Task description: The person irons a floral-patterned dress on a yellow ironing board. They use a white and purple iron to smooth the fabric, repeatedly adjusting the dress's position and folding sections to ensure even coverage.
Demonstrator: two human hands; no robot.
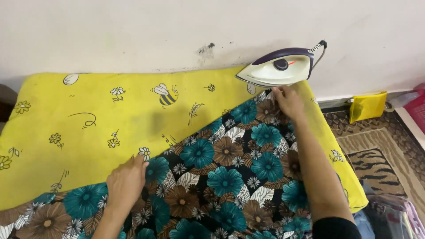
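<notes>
Floral cloth (221, 177) lies on yellow padded worktop (88, 128). Left hand (126, 181) flat, released, pressing near edge; right hand (287, 101) pinching far corner beside iron (276, 67). Best pull taut diagonally, smoothing creases outward, fingers clear of soleplate.

Dark floral cloth (221, 177), teal and brown blooms, spread flat, far corner near wall.

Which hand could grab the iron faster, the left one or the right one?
Probably the right hand. It rests on the far corner of the flowered cloth, just below the iron. The left hand presses the cloth's near edge, much farther away.
</notes>
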